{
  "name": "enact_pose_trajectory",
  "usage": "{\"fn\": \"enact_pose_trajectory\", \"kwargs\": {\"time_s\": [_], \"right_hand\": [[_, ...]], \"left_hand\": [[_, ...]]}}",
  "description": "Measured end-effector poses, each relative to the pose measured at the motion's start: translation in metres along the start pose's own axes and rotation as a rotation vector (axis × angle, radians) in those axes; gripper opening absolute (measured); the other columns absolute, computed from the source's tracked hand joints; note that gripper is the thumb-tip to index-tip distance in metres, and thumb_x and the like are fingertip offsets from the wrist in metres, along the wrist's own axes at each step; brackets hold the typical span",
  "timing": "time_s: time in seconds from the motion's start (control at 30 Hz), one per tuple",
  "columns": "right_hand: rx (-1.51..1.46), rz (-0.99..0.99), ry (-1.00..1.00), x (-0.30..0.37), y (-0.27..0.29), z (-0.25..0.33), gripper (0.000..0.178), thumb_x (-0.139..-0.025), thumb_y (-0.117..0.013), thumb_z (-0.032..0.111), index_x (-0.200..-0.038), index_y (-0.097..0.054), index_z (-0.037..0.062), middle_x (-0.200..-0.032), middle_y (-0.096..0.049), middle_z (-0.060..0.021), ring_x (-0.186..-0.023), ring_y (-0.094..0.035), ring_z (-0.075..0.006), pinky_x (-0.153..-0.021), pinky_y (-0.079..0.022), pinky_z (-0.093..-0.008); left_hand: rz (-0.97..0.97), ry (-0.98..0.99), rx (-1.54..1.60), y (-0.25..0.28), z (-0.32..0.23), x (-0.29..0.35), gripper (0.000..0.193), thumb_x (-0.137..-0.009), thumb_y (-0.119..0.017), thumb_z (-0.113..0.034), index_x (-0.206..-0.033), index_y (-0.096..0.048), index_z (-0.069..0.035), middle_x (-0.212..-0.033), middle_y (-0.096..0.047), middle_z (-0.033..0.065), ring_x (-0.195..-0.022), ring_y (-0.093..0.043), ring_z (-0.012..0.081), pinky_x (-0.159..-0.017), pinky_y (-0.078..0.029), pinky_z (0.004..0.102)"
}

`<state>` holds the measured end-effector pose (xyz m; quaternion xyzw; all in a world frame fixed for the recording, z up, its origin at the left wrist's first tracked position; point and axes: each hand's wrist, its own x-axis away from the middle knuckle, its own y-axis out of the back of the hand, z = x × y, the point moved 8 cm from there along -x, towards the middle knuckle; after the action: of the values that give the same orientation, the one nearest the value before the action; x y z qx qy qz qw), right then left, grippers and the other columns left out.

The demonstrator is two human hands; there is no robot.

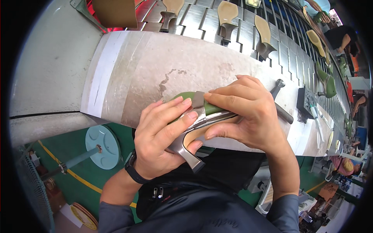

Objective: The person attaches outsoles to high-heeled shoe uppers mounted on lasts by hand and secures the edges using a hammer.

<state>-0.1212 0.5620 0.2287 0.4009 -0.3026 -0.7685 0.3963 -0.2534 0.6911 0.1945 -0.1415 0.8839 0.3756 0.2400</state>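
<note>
Both hands hold a heeled shoe (199, 101) on a green last, tilted on its side over the near edge of the workbench. A shiny grey strap crosses the green last, and a tan sole faces me. My left hand (157, 134) wraps round the back part, its fingers over the strap and its thumb side by the dark metallic heel (182, 150). Around the front part is my right hand (248, 110), fingers on top of the last and thumb pressed under the sole. The palms' contact is hidden.
A hammer (280, 99) lies right of my right hand, beside a black box (307, 99) and several slim tools (318, 128). Beyond the bench (186, 58), a slatted conveyor (248, 23) carries several heeled soles (227, 17). A white machine panel (58, 58) stands left. Other people work at the far right.
</note>
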Motion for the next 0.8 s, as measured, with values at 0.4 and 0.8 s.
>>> {"fn": "enact_pose_trajectory", "kwargs": {"time_s": [0.4,0.8], "right_hand": [[0.128,0.049,0.032,0.004,-0.006,0.008,0.065,-0.067,-0.089,0.054,-0.113,-0.081,0.0083,-0.109,-0.078,-0.0058,-0.088,-0.07,-0.0257,-0.097,-0.051,-0.0503],[-0.066,0.311,-0.372,-0.022,-0.015,0.002,0.049,-0.063,-0.1,0.031,-0.096,-0.08,0.0027,-0.101,-0.077,-0.0126,-0.091,-0.071,-0.0313,-0.083,-0.055,-0.0389]], "left_hand": [[0.014,-0.001,-0.018,-0.005,0.002,0.008,0.054,-0.087,-0.09,-0.034,-0.129,-0.069,-0.008,-0.134,-0.072,0.0187,-0.124,-0.07,0.0389,-0.108,-0.049,0.0536],[0.013,0.02,-0.003,-0.007,0.007,0.017,0.054,-0.084,-0.091,-0.028,-0.13,-0.068,-0.011,-0.136,-0.071,0.0169,-0.123,-0.07,0.0385,-0.108,-0.048,0.0548]]}}
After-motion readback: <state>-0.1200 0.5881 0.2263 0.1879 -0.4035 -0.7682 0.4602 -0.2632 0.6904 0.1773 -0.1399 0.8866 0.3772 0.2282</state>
